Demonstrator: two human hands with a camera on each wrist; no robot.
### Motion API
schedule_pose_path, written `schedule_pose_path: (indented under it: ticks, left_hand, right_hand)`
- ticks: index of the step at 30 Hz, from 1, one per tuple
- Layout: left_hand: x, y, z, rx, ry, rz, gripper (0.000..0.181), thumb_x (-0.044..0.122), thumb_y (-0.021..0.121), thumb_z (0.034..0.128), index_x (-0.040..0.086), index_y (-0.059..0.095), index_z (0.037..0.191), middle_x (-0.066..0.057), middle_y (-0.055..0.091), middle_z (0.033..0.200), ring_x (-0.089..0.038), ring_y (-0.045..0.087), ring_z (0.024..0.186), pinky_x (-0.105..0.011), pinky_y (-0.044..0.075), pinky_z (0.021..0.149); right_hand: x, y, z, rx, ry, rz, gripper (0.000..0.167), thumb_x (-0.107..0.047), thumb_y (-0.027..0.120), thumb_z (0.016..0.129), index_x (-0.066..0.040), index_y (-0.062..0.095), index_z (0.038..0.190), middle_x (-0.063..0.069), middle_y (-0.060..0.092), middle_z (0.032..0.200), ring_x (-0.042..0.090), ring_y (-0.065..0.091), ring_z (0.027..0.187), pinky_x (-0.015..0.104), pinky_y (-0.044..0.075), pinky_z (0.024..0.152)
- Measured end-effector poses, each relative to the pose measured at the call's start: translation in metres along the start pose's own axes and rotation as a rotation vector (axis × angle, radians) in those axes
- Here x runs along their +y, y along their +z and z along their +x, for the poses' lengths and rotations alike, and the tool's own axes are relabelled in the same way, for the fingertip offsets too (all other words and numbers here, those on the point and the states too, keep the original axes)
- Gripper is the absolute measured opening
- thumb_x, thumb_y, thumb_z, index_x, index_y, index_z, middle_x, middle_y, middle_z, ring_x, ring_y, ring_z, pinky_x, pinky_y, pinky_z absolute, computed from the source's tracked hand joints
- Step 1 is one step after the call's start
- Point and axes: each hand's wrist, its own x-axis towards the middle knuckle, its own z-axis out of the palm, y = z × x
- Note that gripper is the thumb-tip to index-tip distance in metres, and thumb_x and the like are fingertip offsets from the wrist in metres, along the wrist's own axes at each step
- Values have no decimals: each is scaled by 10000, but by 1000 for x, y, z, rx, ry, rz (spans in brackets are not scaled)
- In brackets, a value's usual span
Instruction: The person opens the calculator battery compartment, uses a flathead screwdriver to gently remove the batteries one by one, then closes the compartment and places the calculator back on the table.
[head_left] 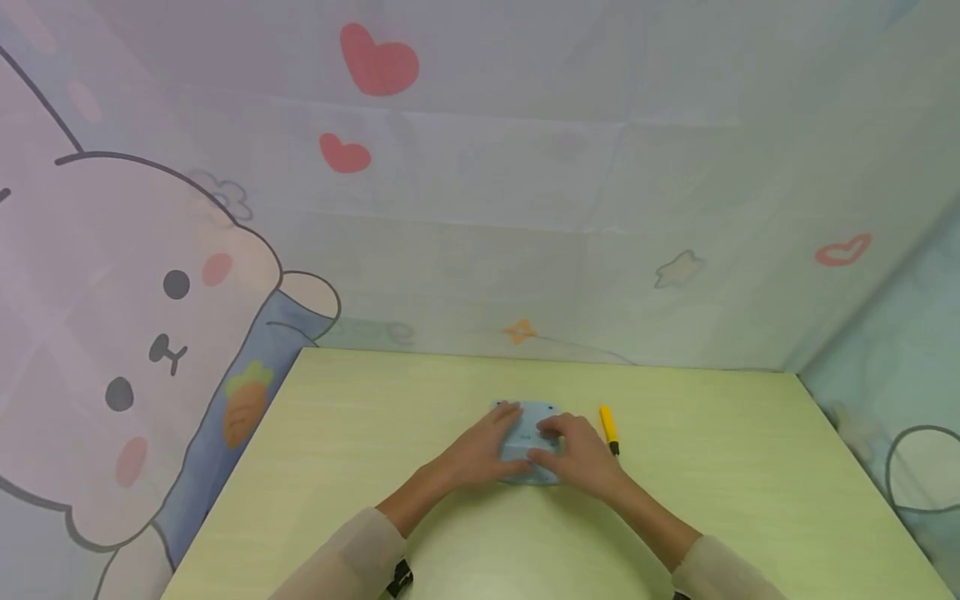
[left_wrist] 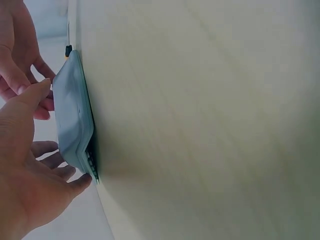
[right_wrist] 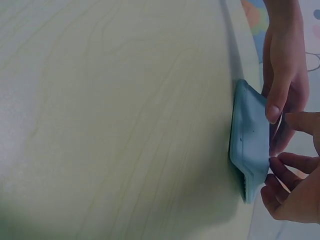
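Blue case (head_left: 527,437) at the centre of it all, resting on the pale counter (head_left: 360,433), with dark dots at its far corners, too small to call as screws or holes. Left of the case, here's the left hand (head_left: 478,448): fingers loosely extended, tips against the edge, thumb reaching over, a spread that probably checks any sliding. And on the case's right, the right hand (head_left: 587,460), fingers bent, tips meeting the edge; whether they pinch anything, I cannot tell. Contact from both sides makes sense: nothing else appears to hold the case steady, and that smooth top offers little to grab. Further right of the case lies a yellow stick (head_left: 608,425), black end nearest the person, likely parked there for easy reach. Well behind the case, a heart-printed sheet (head_left: 495,200) hangs, presumably as a screen.
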Motion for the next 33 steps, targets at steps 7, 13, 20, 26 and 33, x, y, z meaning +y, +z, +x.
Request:
schedule_pose_path:
  ticks: [7,13,20,26,33]
  left_hand:
    - [-2,0,3,-4,18,93,864,483,709,995,-4,370,1623,-164,345,1689,-380,265,1585,-502,348,1222]
    - [-9,0,4,-26,28,140,853,472,713,996,-3,377,1621,-143,343,1696,-362,279,1582,-477,339,1230]
    - [-14,-1,4,-55,32,146,876,516,724,984,38,382,1633,-96,340,1708,-309,293,1584,-460,351,1225]
    - [-16,-2,6,-80,54,227,884,535,764,947,73,426,1621,-50,336,1716,-293,281,1590,-438,356,1223]
    - [-17,-2,8,-86,66,330,883,616,731,932,121,457,1610,-46,339,1716,-281,279,1593,-423,352,1225]
  right_hand:
    - [3,5,5,-5,-96,-60,367,-213,843,913,8,740,1186,89,715,1136,282,634,1076,492,534,963]
    - [5,9,8,-5,-174,-98,333,-177,839,910,14,732,1161,112,710,1129,292,626,1065,488,524,957]
    - [5,13,11,0,-200,-113,273,-131,839,898,-6,737,1118,83,685,1092,261,601,1042,460,528,920]
    - [9,19,14,39,-228,-153,229,-100,844,870,-36,740,1063,55,668,1056,258,591,1027,465,522,899]
    - [13,23,16,55,-260,-169,225,-100,851,845,-62,740,1038,41,671,1054,268,596,1037,499,524,893]
